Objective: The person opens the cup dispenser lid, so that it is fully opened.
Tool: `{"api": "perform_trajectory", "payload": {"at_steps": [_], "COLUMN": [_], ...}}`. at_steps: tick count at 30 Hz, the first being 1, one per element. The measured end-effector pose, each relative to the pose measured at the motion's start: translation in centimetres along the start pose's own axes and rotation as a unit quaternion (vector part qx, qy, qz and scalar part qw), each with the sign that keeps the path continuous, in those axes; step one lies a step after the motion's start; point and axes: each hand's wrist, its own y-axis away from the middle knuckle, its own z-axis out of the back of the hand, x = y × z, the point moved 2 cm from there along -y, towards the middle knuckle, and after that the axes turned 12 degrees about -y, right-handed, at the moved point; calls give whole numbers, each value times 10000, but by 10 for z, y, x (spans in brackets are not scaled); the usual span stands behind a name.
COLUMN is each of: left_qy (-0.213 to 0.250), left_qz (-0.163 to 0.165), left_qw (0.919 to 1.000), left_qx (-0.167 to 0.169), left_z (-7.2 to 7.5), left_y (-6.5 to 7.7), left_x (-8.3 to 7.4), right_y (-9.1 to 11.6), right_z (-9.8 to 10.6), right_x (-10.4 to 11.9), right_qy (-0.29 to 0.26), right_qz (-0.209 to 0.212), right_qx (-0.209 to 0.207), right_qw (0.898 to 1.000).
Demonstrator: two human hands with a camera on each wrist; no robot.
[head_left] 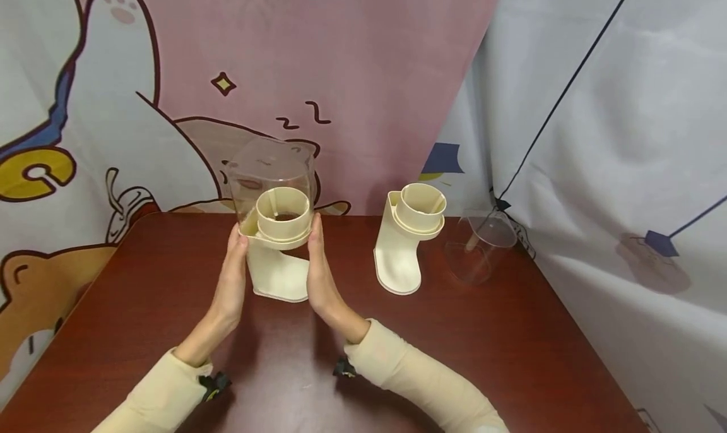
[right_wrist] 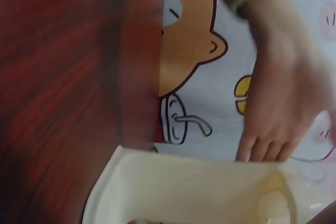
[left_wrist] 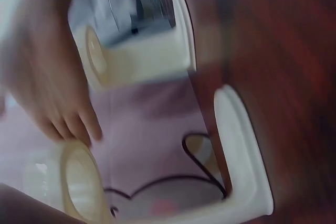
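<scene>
A cream plastic stand (head_left: pixel 278 275) with a curved neck and a round collar (head_left: pixel 284 215) on top is between my two hands. A clear plastic container (head_left: pixel 271 158) rises behind and around the collar; how it meets the stand cannot be told. My left hand (head_left: pixel 230 288) touches the upper part from the left, fingers straight. From the right side, my right hand (head_left: pixel 325 281) lies against the collar, its fingers straight too. Those right fingertips show near the collar (left_wrist: pixel 81 182) in the left wrist view. Whether the base rests on the table is unclear.
A second cream stand (head_left: pixel 397 256) of the same shape stands to the right on the brown table (head_left: pixel 483 357). Beside it is another clear container (head_left: pixel 479 247). Printed cloth (head_left: pixel 386 73) hangs behind the table and along its right side.
</scene>
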Motion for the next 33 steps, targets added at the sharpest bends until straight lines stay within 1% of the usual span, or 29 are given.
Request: {"api": "perform_trajectory", "payload": {"at_steps": [1,4,7,9,12,15,17,18,21,25,28,30,33], "left_qy": [-118,-345,-249,-120,124,482,724,842,912,865,823,806,733], "left_qz": [21,153,243,164,-176,-649,-895,-955,-1084,-1160,-1150,-1140,-1116], "left_qw": [9999,9993,9994,9998,9998,9966,9929,9911,9885,9880,9886,9892,9903], "left_qx": [56,77,-8,-77,-47,137,299,387,531,538,507,444,380], "left_z": [-3,-9,-9,-4,7,17,19,18,13,6,1,-1,-3], "left_y": [4,11,12,8,-5,-27,-40,-45,-53,-54,-51,-47,-37], "left_x": [-2,-6,-8,-6,4,19,28,33,40,41,39,38,37], "right_y": [-3,-10,-13,-16,-25,-36,-41,-43,-45,-45,-44,-41,-32], "right_z": [2,6,11,15,21,23,22,21,17,14,15,16,17], "right_x": [-1,-2,-3,-3,-3,-3,-4,-5,-6,-5,-4,-4,-2], "right_qy": [-9,28,5,-85,-289,-374,-358,-333,-256,-224,-188,-138,-156], "right_qz": [10,-51,-205,-230,-99,-11,-6,-31,-55,-28,42,-25,-41], "right_qx": [-53,-82,-83,-107,-117,-51,12,31,25,-43,-64,-82,6], "right_qw": [10000,9999,9998,9996,9995,9993,9994,9994,9997,9997,9998,9999,9999]}}
